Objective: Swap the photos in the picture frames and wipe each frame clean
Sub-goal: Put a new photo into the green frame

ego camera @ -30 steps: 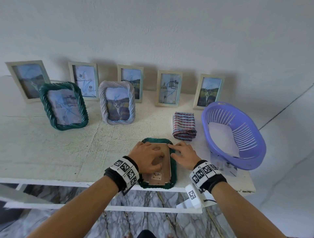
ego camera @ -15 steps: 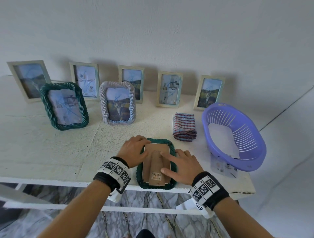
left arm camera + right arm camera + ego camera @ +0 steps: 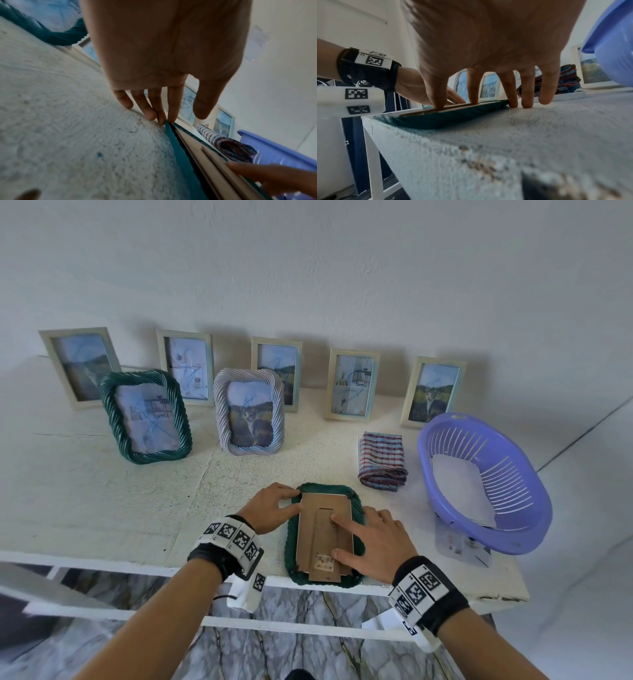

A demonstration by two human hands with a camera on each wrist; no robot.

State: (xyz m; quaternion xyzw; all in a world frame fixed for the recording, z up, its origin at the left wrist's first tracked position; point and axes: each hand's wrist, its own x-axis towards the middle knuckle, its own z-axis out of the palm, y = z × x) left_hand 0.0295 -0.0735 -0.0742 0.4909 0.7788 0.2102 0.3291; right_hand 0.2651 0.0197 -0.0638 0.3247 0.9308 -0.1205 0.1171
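Observation:
A dark green rope-edged picture frame (image 3: 291, 546) lies face down at the table's front edge, its brown cardboard back (image 3: 322, 539) and folded stand upward. My left hand (image 3: 274, 508) touches the frame's upper left corner with straight fingertips (image 3: 161, 120), which also reach the table. My right hand (image 3: 373, 539) lies flat, its forefinger and thumb pressing on the cardboard back (image 3: 436, 110), the other fingers (image 3: 527, 104) on the table at the frame's right edge. A folded checked cloth (image 3: 382, 462) lies behind the frame to the right.
Two rope-edged frames, green (image 3: 145, 416) and grey (image 3: 250, 412), stand mid-table. Several pale flat frames (image 3: 352, 385) lean along the wall. A purple plastic basket (image 3: 486, 484) holding white paper stands at the right, over a loose sheet (image 3: 460, 546). The table's front edge (image 3: 102, 563) is close.
My left hand slid off the cardboard back to the frame's upper left corner. My right hand drew nearer and spread onto the back, its forefinger pushing further up.

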